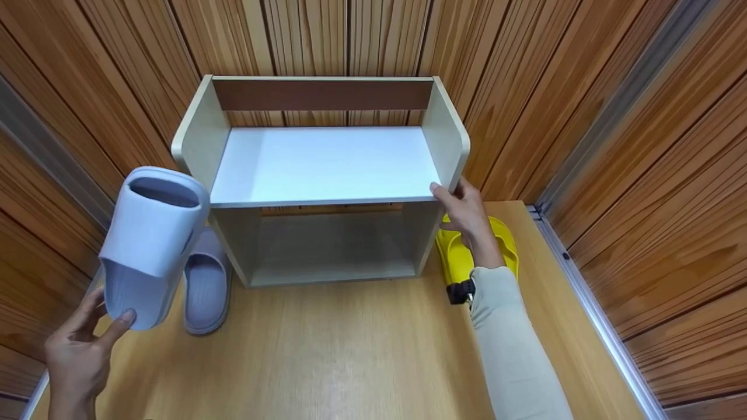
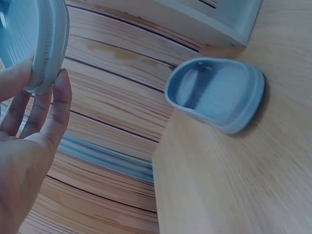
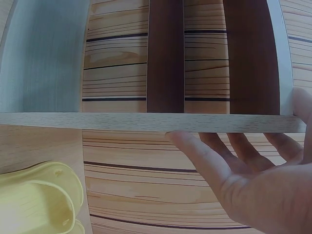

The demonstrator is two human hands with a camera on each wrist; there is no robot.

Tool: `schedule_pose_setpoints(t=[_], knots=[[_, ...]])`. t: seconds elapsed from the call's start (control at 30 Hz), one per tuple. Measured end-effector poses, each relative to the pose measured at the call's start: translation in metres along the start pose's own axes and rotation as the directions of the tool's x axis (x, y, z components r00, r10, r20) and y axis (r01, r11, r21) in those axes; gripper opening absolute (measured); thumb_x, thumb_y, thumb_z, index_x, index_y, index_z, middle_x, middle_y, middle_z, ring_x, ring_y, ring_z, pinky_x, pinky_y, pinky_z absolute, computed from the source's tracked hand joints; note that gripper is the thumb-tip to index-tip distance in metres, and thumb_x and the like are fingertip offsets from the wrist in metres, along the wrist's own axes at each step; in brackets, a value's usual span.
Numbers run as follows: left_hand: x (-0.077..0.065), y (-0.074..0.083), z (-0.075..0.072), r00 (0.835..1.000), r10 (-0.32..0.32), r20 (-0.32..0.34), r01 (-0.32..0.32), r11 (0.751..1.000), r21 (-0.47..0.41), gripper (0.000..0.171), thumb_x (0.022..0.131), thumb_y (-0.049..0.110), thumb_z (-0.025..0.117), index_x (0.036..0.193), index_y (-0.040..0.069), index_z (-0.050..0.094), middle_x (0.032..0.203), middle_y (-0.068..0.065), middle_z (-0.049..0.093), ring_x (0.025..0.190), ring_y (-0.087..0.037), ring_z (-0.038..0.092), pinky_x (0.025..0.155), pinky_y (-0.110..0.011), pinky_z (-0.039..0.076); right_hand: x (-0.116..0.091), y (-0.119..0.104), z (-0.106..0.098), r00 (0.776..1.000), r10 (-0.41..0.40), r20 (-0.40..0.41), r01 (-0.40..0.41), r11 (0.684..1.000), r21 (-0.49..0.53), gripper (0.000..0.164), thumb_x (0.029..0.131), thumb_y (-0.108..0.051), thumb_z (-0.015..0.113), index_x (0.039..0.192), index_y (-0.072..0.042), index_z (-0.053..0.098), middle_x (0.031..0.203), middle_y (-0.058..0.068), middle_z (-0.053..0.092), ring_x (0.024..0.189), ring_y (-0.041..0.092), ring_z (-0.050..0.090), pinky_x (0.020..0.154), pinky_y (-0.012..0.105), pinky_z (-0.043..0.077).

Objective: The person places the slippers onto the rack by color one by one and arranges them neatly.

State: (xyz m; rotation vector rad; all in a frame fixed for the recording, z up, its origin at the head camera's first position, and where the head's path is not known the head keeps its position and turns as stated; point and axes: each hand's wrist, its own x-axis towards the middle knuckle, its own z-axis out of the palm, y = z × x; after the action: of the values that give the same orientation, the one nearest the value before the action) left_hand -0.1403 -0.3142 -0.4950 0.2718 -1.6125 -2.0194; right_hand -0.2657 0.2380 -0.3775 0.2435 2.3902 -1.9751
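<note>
My left hand (image 1: 79,356) holds a light grey slide slipper (image 1: 152,227) up off the floor, thumb and fingers pinching its heel end, toe end pointing up. Its grey mate (image 1: 207,286) lies on the floor by the left side of a small two-tier shelf unit (image 1: 324,163). At the unit's right side, my right hand (image 1: 470,216) grips the side panel, with the thumb over the front edge of the white upper board and the fingers along the panel's outer face. Below this hand, yellow slippers (image 3: 39,200) rest on the floor, partly hidden by the forearm in the head view.
The shelf unit stands on a light wooden floor (image 1: 327,350) near the back wall of wood-grain panels (image 1: 385,35). Wood-grain walls with metal tracks (image 1: 595,309) close in on both sides. A small black device (image 1: 460,291) is worn on the right wrist.
</note>
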Motion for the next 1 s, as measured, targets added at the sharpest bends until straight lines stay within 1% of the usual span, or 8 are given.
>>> schedule_pose_setpoints(t=[0.13,0.23,0.33,0.43,0.53,0.6,0.8,1.0], knots=[[-0.001,0.005,0.002,0.999,0.025,0.023,-0.026,0.999,0.031,0.062,0.076,-0.030,0.068,0.133,-0.006,0.061,0.124,-0.006,0.071,0.108,-0.019,0.064,0.079,-0.020,0.056,0.003,0.004,0.001,1.000,0.002,-0.004,-0.002,1.000,0.006,0.075,0.099,-0.042,0.063,0.161,-0.021,0.026,0.160,0.012,0.033,0.138,0.039,0.041,0.102,0.065,0.043],[-0.003,0.010,0.005,0.995,0.076,0.059,-0.078,0.996,0.045,0.061,0.076,-0.031,0.067,0.132,-0.008,0.061,0.124,-0.007,0.071,0.108,-0.019,0.064,0.078,-0.021,0.056,0.002,0.004,0.001,1.000,-0.001,-0.009,0.001,1.000,0.000,0.074,0.099,-0.043,0.064,0.161,-0.021,0.028,0.159,0.012,0.035,0.137,0.039,0.042,0.101,0.064,0.044],[-0.004,0.015,0.009,0.986,0.132,0.103,-0.132,0.991,-0.001,0.061,0.075,-0.034,0.064,0.131,-0.012,0.059,0.124,-0.010,0.070,0.106,-0.020,0.064,0.078,-0.023,0.057,0.001,0.004,0.002,1.000,-0.005,-0.009,0.005,1.000,-0.005,0.074,0.099,-0.043,0.064,0.160,-0.020,0.029,0.158,0.012,0.036,0.136,0.039,0.042,0.101,0.064,0.044],[-0.005,0.021,0.016,0.980,0.157,0.122,-0.149,0.986,-0.069,0.061,0.075,-0.037,0.061,0.131,-0.015,0.056,0.123,-0.013,0.070,0.104,-0.021,0.065,0.078,-0.025,0.057,0.002,0.004,0.001,1.000,-0.008,-0.011,0.008,1.000,-0.002,0.074,0.099,-0.043,0.063,0.160,-0.019,0.028,0.158,0.014,0.036,0.137,0.040,0.041,0.102,0.065,0.043],[-0.006,0.025,0.024,0.983,0.150,0.111,-0.138,0.985,-0.102,0.060,0.075,-0.037,0.060,0.131,-0.016,0.056,0.123,-0.014,0.070,0.103,-0.023,0.065,0.077,-0.027,0.057,0.003,0.004,0.001,1.000,-0.002,-0.009,0.001,1.000,-0.008,0.076,0.099,-0.044,0.063,0.161,-0.020,0.026,0.160,0.012,0.034,0.138,0.040,0.040,0.103,0.065,0.042],[-0.008,0.028,0.029,0.983,0.147,0.108,-0.137,0.986,-0.098,0.059,0.076,-0.037,0.060,0.131,-0.016,0.056,0.123,-0.014,0.070,0.104,-0.023,0.065,0.077,-0.028,0.057,0.004,0.004,0.001,1.000,0.002,-0.010,-0.002,1.000,-0.010,0.076,0.099,-0.044,0.063,0.161,-0.020,0.027,0.160,0.013,0.034,0.138,0.040,0.040,0.103,0.065,0.041],[-0.010,0.033,0.045,0.979,0.158,0.129,-0.154,0.987,-0.034,0.055,0.077,-0.033,0.063,0.129,-0.015,0.059,0.121,-0.010,0.071,0.106,-0.022,0.064,0.077,-0.027,0.056,0.006,0.004,0.001,1.000,0.006,-0.012,-0.006,1.000,-0.003,0.074,0.100,-0.041,0.063,0.161,-0.020,0.028,0.159,0.014,0.035,0.138,0.042,0.040,0.101,0.066,0.043],[-0.015,0.041,0.064,0.981,0.141,0.133,-0.146,0.989,0.035,0.054,0.077,-0.029,0.067,0.127,-0.010,0.063,0.117,-0.006,0.073,0.102,-0.020,0.066,0.073,-0.026,0.056,0.006,0.004,0.000,1.000,0.014,-0.016,-0.014,1.000,-0.001,0.074,0.100,-0.042,0.063,0.161,-0.021,0.027,0.159,0.013,0.035,0.137,0.040,0.041,0.102,0.065,0.043]])
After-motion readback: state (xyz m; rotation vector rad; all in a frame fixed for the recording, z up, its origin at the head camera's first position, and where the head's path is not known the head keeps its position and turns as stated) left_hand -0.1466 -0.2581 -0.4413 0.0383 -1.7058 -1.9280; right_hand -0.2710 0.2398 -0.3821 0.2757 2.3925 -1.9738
